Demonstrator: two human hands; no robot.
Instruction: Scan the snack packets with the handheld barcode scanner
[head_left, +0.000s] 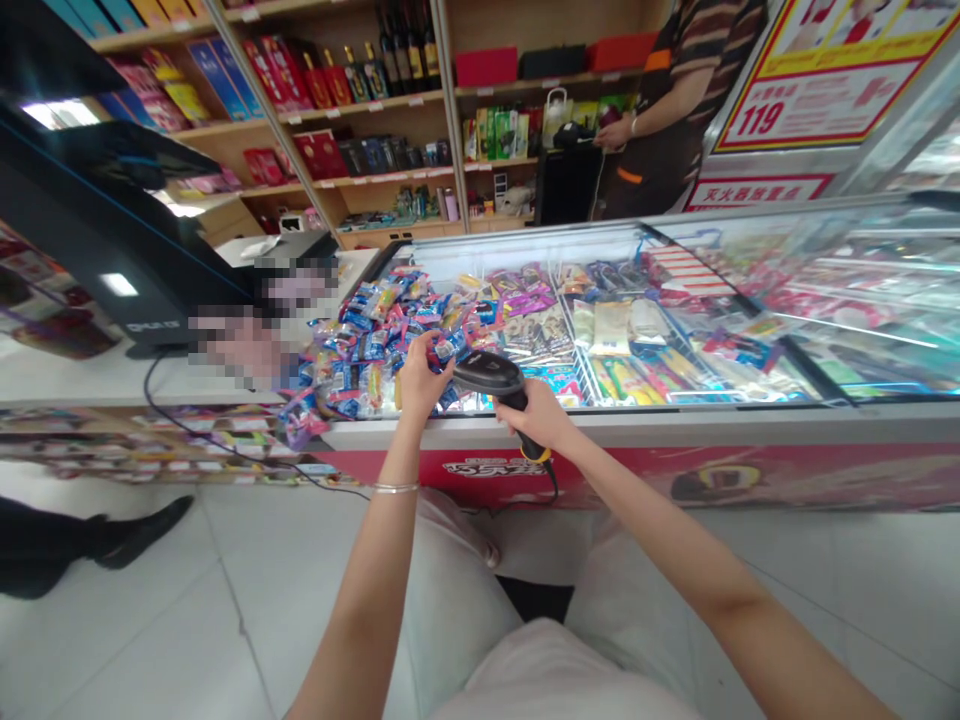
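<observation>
My left hand (424, 380) was held above the edge of a long white freezer chest with glass top (600, 425), and its fingers (431, 350) were bent and closed tightly around a small shiny blue snack packet (451, 347). This packet was just beside the front of a black handheld barcode scanner (491, 378), over a big heap of blue and pink snack packets (360, 360). My right hand (536, 415) was wrapped around the grip of the scanner, with the fingers pressed together under it, but I could not tell exactly where each fingertip was. A thin black cable (553, 485) went down from the scanner's yellow-marked end. A thin silver bracelet (395, 488) was on my left wrist. Inside the chest were many colourful packets on wire dividers. Behind it, a co-worker in a brown striped shirt (675, 100) stood by wooden shelves (322, 120) full of boxes and bottles, and a black monitor (97, 220) stood on the left
</observation>
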